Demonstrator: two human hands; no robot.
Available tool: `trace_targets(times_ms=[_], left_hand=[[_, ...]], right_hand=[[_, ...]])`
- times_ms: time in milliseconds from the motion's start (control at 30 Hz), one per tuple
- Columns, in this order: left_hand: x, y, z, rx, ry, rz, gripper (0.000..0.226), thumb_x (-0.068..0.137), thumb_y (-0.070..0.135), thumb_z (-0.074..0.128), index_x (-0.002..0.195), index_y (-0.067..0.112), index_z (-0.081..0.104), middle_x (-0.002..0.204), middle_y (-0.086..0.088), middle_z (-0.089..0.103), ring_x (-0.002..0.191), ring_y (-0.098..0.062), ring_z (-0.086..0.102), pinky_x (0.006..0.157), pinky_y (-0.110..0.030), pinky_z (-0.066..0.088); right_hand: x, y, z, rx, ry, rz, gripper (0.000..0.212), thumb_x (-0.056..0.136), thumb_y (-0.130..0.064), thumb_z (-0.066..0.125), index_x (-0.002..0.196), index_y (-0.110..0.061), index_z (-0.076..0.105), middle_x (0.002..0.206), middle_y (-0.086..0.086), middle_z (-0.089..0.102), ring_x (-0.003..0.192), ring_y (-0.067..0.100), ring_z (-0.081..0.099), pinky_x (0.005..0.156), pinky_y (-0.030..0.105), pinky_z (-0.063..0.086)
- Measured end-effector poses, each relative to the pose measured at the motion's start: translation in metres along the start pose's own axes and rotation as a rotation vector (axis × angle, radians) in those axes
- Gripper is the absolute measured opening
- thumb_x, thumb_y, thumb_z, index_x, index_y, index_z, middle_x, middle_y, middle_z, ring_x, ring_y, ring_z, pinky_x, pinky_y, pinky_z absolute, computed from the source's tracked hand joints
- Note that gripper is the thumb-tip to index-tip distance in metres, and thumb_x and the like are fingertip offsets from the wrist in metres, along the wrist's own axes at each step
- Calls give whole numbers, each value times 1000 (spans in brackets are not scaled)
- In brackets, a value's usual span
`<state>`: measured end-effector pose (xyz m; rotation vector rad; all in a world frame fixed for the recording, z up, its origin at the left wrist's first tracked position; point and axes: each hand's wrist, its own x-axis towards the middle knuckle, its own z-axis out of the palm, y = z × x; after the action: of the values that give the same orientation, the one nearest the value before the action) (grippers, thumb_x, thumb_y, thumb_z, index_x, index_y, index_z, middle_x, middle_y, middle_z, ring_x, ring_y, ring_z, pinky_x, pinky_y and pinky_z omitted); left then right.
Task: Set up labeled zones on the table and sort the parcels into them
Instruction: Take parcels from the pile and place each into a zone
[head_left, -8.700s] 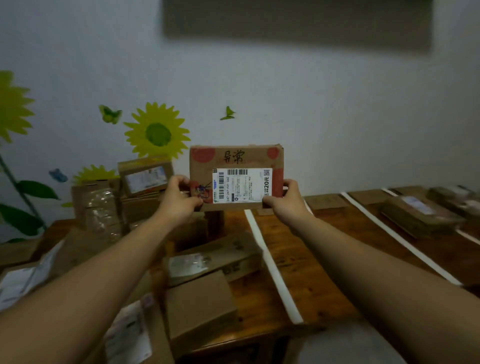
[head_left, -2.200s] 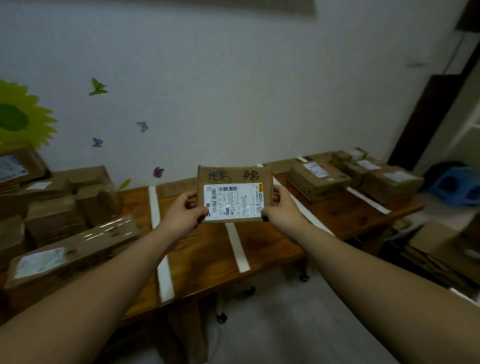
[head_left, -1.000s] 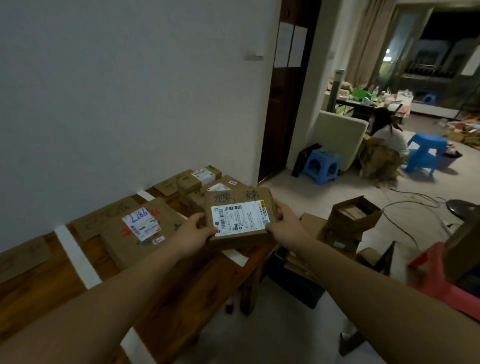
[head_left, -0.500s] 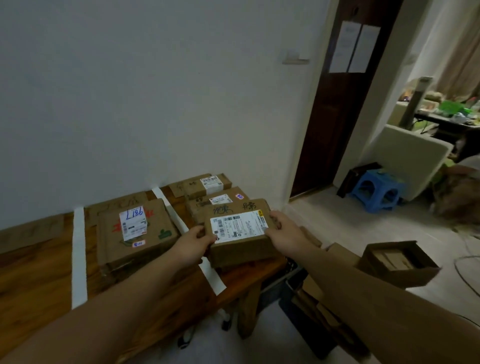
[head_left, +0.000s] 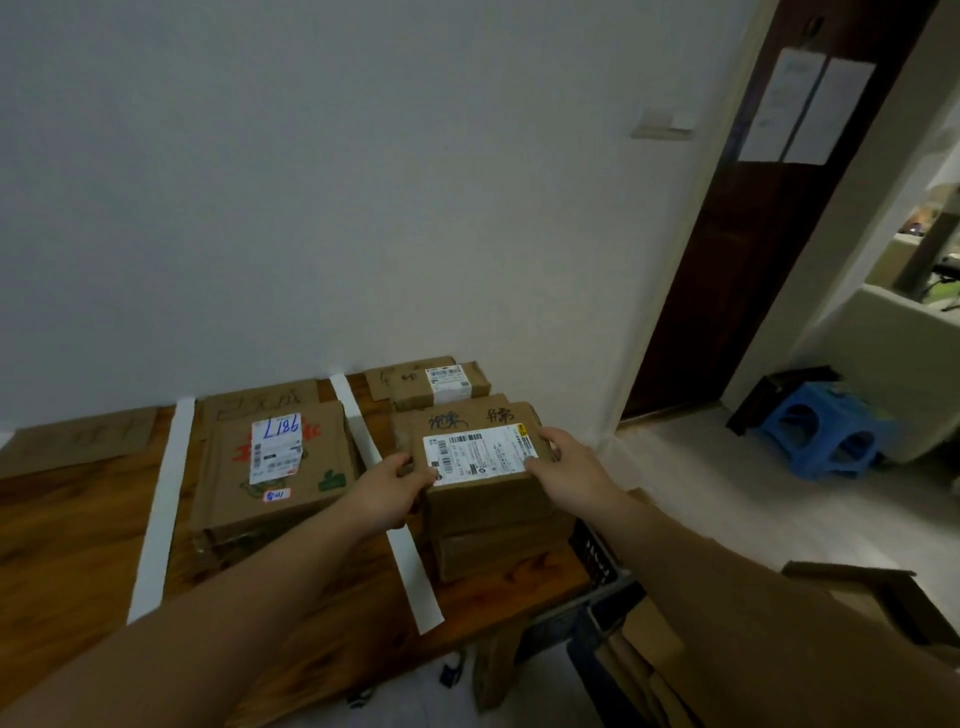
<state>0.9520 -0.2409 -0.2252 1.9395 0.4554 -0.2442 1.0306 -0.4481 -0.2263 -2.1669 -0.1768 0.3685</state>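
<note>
**Small parcel going onto the end-zone stack**

The person has a small brown parcel gripped by both short ends. The left hand is curled round the left edge with the thumb up on top, and the right hand does the same on the right edge. The label side faces up, probably so the barcode sticker and the marker scribbles along the far edge can be read once it's down. The two-sided grip makes sense too, since it lets the box go down flat and square instead of corner first.

It's over the last zone at the right end of the table, to the right of a white tape strip. It's sitting on or just above a lower parcel. From this angle there's no telling if its weight is fully on that one yet.

Behind it, a third parcel lies near the wall, partly on a cardboard sign with handwriting on it, which looks like the zone's name tag. The next zone to the left holds a big flat parcel in front of its own sign.

This looks like the put-down step, with only the letting go left. One worry is that the stack sits close to the table's end, so a sloppy release could nudge it toward the edge.
</note>
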Motion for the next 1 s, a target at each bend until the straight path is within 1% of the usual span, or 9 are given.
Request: trace_targets(times_ms=[100,233,367,467,567,633,767,900,1000], left_hand=[[1,3,5,9,53,-22,44,97,32,46,139,20,39,115,0,55,103,-23,58,78,-30,49],[2,5,21,-64,170,-77,47,96,31,47,141,23,37,131,-5,53,106,-22,57,81,-32,51],[5,8,45,-125,227,-112,47,98,28,46,143,22,34,132,-5,52,109,-23,55,79,-32,49],[10,10,57,-203,282,-128,51,97,26,47,145,22,29,131,-6,51,103,-20,55,70,-27,49],[23,13,55,-221,328,-125,55,97,26,49,146,19,26,140,-9,46,109,-22,54,71,-27,49],[37,14,48,-219,345,-118,52,96,24,49,144,17,30,138,-8,48,105,-20,54,71,-26,49],[69,16,33,-228,321,-97,47,97,22,48,142,18,36,131,-6,53,102,-17,53,65,-22,46],[102,22,20,-189,265,-84,42,97,24,47,139,23,40,129,-3,55,104,-18,56,74,-25,48],[122,29,14,-176,238,-88,41,98,24,45,138,24,41,132,-1,53,99,-13,53,64,-21,46]], right_hand=[[15,0,-5,-24,-54,-50,47,96,-24,55,140,-29,40,125,-4,59,90,6,59,73,23,53],[33,5,-17,-21,-163,-127,46,96,-16,54,139,-25,42,118,-8,57,91,6,54,63,12,44],[44,19,-25,-37,-186,-148,47,95,-18,56,139,-26,42,131,-3,58,101,10,55,80,23,48],[53,25,-29,-43,-211,-154,50,94,-20,58,140,-28,41,128,-5,58,99,10,57,72,20,49],[68,21,-26,-10,-226,-152,48,93,-21,59,138,-29,43,116,-9,61,89,4,58,69,21,49],[80,15,-22,3,-224,-149,46,94,-19,58,137,-29,44,109,-11,60,87,3,57,74,23,50],[107,5,-14,-4,-201,-140,41,94,-17,57,133,-27,47,111,-8,61,91,9,59,85,33,53],[137,0,-10,-20,-160,-112,44,96,-15,54,137,-25,45,116,-5,60,86,5,56,76,24,49],[157,2,-11,-11,-167,-102,41,98,-17,51,138,-23,45,124,-2,59,80,-1,53,65,15,45]])
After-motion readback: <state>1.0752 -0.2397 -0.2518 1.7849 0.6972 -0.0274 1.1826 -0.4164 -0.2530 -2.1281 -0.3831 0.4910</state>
